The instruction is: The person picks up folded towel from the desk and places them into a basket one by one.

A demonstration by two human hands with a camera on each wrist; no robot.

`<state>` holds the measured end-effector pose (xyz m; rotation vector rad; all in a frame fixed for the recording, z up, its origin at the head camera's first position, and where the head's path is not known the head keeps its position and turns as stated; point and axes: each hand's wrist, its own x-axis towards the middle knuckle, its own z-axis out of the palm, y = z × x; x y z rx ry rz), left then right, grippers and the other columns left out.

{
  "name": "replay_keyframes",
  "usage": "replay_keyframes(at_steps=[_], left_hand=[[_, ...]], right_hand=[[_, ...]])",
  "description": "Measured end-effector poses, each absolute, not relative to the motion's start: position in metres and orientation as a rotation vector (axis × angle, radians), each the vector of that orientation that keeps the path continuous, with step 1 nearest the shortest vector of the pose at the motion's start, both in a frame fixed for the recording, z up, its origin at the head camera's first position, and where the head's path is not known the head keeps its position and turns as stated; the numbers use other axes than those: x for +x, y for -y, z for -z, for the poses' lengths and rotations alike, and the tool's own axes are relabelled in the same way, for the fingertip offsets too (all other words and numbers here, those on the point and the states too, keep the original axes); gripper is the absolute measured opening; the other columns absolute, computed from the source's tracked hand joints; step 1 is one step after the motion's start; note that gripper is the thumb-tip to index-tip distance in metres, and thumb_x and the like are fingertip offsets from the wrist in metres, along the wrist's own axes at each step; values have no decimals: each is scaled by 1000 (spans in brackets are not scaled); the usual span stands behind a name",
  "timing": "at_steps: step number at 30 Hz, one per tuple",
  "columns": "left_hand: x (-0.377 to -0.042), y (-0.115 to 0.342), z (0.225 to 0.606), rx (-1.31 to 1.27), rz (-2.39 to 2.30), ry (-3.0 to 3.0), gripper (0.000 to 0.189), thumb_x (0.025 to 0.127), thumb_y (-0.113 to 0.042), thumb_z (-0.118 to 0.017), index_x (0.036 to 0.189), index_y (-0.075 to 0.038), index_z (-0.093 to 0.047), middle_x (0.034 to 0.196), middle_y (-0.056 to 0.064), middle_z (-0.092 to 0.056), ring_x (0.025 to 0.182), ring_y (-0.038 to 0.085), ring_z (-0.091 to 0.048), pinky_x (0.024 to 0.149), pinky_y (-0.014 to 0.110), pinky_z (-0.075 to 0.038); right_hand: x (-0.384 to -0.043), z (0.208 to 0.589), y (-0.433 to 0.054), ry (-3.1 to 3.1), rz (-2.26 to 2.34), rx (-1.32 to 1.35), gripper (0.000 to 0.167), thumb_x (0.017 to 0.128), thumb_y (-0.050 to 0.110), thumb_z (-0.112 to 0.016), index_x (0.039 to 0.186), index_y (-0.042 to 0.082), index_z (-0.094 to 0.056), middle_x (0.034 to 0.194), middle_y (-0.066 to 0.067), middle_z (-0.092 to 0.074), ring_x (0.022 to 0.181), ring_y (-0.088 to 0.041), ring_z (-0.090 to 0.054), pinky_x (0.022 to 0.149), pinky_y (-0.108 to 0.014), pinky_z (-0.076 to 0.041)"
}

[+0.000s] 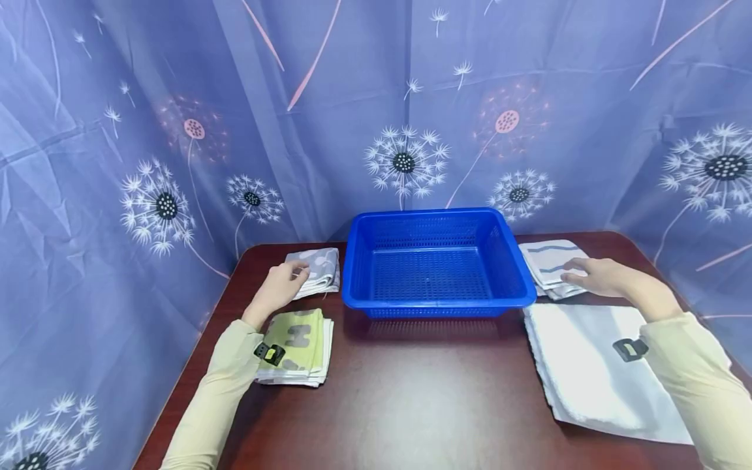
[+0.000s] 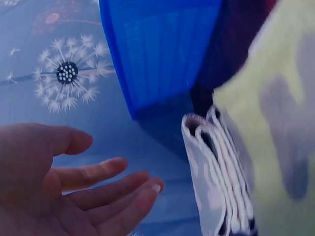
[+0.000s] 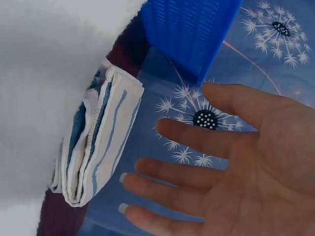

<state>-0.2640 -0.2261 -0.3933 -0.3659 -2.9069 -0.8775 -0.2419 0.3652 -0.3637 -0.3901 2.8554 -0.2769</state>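
My left hand (image 1: 281,284) hovers by a folded grey-and-white towel (image 1: 322,266) at the table's back left. In the left wrist view its fingers are loosely bent and apart from the towel's folded edges (image 2: 216,172). A folded yellow-green towel with grey patches (image 1: 294,343) lies nearer, beside the left wrist. My right hand (image 1: 602,277) is over a folded white towel with blue stripes (image 1: 549,261) at the back right. The right wrist view shows its fingers spread, holding nothing, with the striped towel (image 3: 106,142) a little away.
A blue plastic basket (image 1: 437,303) with nothing in it stands at the back middle of the dark red-brown table (image 1: 423,391). A large folded white towel (image 1: 593,372) lies at the right, under the right forearm. Behind hangs a blue dandelion-print curtain (image 1: 329,130).
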Motion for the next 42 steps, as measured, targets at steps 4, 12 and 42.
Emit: replay_keyframes(at_steps=[4,12,42], left_hand=[[-262,218,396,-353,958,2898,36,98,-18,-49,124,4,-61,114,22,-68,100,36,-67,86,47,-52],[-258,200,403,-449,1010,2964,42,101,-22,-46,128,9,-55,112,26,-67,92,36,-69,87,45,-52],[-257,155,422,-302,1996,2788,60,94,-6,-53,144,7,-24,130,37,-51,115,45,-58,90,47,-53]], right_hand=[[-235,370,-363,-2830,303,-379,51,100,34,-48,127,-8,-51,122,-37,-56,113,-58,-50,88,-63,-43],[-224,380,-362,-2794,357,-369,50,100,35,-49,126,-7,-53,120,-36,-57,109,-55,-54,84,-59,-46],[-210,396,-398,-2890,411,-311,59,101,32,-47,133,-16,-37,131,-46,-38,120,-63,-34,94,-67,-33]])
